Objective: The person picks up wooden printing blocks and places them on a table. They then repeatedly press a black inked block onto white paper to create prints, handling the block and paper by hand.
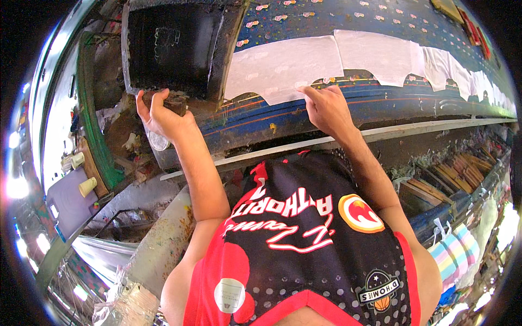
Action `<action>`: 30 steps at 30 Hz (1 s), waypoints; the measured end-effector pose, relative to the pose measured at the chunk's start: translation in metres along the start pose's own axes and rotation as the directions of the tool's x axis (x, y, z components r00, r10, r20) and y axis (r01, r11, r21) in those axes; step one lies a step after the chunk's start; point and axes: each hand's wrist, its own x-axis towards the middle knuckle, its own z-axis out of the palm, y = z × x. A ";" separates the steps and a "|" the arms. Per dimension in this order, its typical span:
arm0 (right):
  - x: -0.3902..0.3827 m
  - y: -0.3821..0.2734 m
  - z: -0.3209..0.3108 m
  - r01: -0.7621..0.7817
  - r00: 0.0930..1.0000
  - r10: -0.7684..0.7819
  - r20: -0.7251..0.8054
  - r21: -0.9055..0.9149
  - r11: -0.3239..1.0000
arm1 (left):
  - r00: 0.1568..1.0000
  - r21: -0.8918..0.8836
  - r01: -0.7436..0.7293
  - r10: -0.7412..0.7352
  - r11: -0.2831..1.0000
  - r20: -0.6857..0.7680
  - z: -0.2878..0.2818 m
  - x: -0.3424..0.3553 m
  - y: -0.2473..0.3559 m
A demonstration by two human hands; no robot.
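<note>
At the upper left, a dark screen-printing frame (171, 49) rests on the long blue table (261, 122). My left hand (167, 119) has its fingers closed round the near edge of this frame, by a dark brown block (175, 101). A cut white fabric piece (277, 68) lies flat just right of the frame. Along its near edge my right hand (329, 107) is bent, the index fingertip on the cloth and the other fingers curled. Its thumb is mostly hidden. A second white fabric piece (375, 57) lies beside the first.
More white pieces (448, 70) run along the table to the right. A pale rail (391, 130) follows its near side. Wooden sticks (457, 171) fill a trough at lower right. A grey-purple stand with a yellow cup (87, 187) is at the left, near green netting (100, 146).
</note>
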 end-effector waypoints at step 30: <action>-0.064 0.032 -0.015 -0.185 0.881 0.203 -0.428 0.082 0.979 | 0.995 0.032 -0.017 0.020 0.999 -0.099 -0.039 0.012 -0.020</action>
